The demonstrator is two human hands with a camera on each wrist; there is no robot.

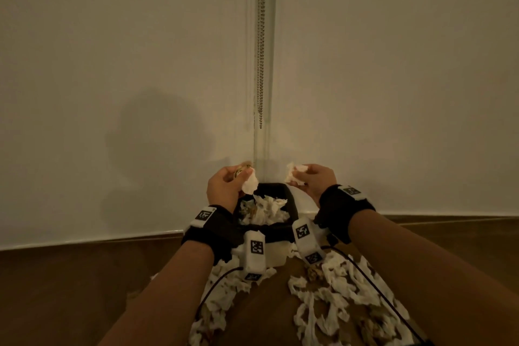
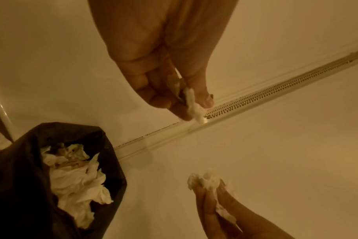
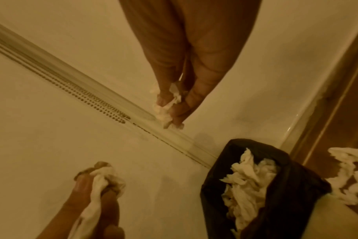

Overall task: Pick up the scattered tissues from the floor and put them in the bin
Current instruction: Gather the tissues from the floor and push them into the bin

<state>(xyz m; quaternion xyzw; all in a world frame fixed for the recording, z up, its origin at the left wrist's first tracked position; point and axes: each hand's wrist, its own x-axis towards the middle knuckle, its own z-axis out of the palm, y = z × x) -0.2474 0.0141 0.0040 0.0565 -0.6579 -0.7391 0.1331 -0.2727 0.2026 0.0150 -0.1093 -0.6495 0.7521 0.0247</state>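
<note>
A small bin (image 1: 292, 205) lined with a black bag (image 2: 20, 177) stands against the white wall, holding several crumpled tissues (image 3: 247, 177). My left hand (image 1: 227, 185) hovers above its left side and pinches a crumpled white tissue (image 1: 250, 184) together with a brownish scrap (image 2: 177, 87). My right hand (image 1: 311, 180) hovers above the bin's right side, pinching another white tissue (image 1: 295, 174). Many scattered tissues (image 1: 334, 298) lie on the brown floor below my forearms.
White roller blinds (image 1: 112, 64) hang close behind the bin, with a bead chain (image 1: 261, 50) dangling between them. Dark wooden floor (image 1: 70, 289) stretches left and right. Cables (image 1: 365, 275) run from my wrist cameras over the tissues.
</note>
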